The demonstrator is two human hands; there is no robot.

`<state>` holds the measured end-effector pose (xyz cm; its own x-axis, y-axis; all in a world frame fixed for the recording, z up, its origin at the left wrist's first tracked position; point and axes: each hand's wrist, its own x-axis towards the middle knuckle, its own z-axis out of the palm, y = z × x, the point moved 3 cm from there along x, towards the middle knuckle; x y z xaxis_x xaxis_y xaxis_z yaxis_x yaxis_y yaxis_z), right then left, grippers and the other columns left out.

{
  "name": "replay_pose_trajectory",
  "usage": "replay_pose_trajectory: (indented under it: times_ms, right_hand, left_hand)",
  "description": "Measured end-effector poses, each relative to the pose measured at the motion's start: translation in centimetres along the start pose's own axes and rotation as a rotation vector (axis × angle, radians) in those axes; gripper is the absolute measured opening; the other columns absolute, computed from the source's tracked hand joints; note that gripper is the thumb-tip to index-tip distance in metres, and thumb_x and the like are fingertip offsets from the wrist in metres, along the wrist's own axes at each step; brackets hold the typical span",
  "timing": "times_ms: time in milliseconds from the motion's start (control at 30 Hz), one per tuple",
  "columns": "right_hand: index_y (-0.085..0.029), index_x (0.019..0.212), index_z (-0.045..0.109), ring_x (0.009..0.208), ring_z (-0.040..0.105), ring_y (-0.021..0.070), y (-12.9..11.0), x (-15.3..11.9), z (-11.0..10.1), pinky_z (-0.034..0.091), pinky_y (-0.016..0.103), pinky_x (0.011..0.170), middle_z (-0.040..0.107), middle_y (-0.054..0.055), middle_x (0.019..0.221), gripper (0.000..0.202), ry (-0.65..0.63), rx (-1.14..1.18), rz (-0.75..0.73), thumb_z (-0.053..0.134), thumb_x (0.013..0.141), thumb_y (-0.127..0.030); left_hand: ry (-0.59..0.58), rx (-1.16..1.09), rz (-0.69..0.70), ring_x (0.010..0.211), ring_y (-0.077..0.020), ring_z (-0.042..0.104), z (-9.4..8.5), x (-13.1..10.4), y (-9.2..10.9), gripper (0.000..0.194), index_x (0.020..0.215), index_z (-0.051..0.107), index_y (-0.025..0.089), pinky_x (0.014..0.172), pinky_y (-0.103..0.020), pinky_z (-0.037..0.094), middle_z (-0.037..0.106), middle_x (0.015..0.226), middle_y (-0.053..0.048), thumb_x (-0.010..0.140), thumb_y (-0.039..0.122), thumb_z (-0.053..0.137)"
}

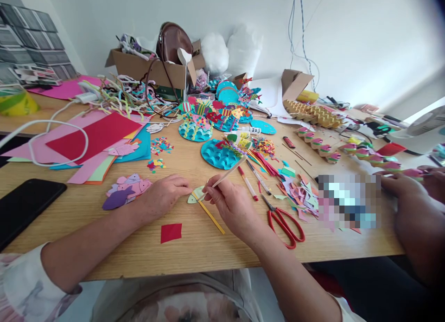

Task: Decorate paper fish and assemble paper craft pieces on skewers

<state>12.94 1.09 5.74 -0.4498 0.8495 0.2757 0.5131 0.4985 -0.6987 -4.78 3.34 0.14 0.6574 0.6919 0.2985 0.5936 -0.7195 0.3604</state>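
A pale green paper fish [192,198] lies on the table between my hands, with a yellow paper strip [212,216] slanting across it toward the table's front edge. My left hand [170,192] rests at the strip's upper end, its fingers pressed together; what they pinch is too small to make out. In my right hand [224,199] is a thin pale stick [233,168], its lower end close to the fish. A red paper square [171,233] lies in front. Paper fish in pink and purple [120,197] are piled on the left, and red-handled scissors [287,227] lie on the right.
Coloured paper sheets [93,138] and a black phone [31,206] are at the left. Blue decorated discs [217,155], glue bottles, pens [248,183] and paper scraps [299,192] lie beyond and to the right. Another person's hand [406,192] is at the far right.
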Motion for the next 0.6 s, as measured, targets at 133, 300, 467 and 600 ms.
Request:
replay_pose_trajectory:
  times_ms: [133, 300, 467, 600]
  right_hand:
    - [-0.02, 0.084, 0.049, 0.064, 0.06, 0.0123, 0.0, -0.3, 0.0, 0.043, 0.022, 0.059, 0.063, 0.001, 0.071, 0.01, 0.005, -0.004, 0.003, 0.041, 0.091, -0.02]
    - [-0.02, 0.083, 0.05, 0.064, 0.061, 0.0121, 0.0, -0.5, 0.0, 0.043, 0.021, 0.058, 0.063, 0.001, 0.07, 0.011, 0.001, -0.016, 0.004, 0.041, 0.091, -0.019]
    - [-0.018, 0.085, 0.053, 0.064, 0.061, 0.0117, -0.3, -1.2, -0.9, 0.046, 0.022, 0.059, 0.063, 0.001, 0.071, 0.013, 0.08, 0.062, -0.038, 0.042, 0.091, -0.02]
    - [-0.02, 0.09, 0.061, 0.074, 0.063, 0.0138, -1.1, -2.0, -2.8, 0.049, 0.025, 0.061, 0.064, 0.005, 0.085, 0.016, 0.23, 0.087, -0.149, 0.045, 0.091, -0.021]
  left_hand:
    - [-0.003, 0.007, -0.003, 0.091, -0.0192, 0.055, -0.1, 0.1, 0.1, 0.035, 0.102, 0.067, 0.024, 0.08, -0.03, 0.041, 0.066, 0.097, -0.005, 0.086, 0.011, 0.038]
    - [-0.01, 0.068, 0.01, 0.091, -0.0191, 0.056, -0.2, 0.1, 0.3, 0.034, 0.1, 0.067, 0.022, 0.08, -0.03, 0.043, 0.066, 0.098, -0.006, 0.086, 0.011, 0.038]
    - [0.006, 0.124, 0.045, 0.09, -0.018, 0.056, -0.4, 0.2, 0.6, 0.033, 0.098, 0.067, 0.018, 0.08, -0.029, 0.046, 0.066, 0.096, -0.007, 0.086, 0.008, 0.037]
    - [0.02, 0.148, 0.039, 0.09, -0.0159, 0.057, -0.7, 0.2, 0.8, 0.036, 0.1, 0.066, 0.019, 0.081, -0.028, 0.047, 0.067, 0.096, -0.005, 0.084, 0.005, 0.037]
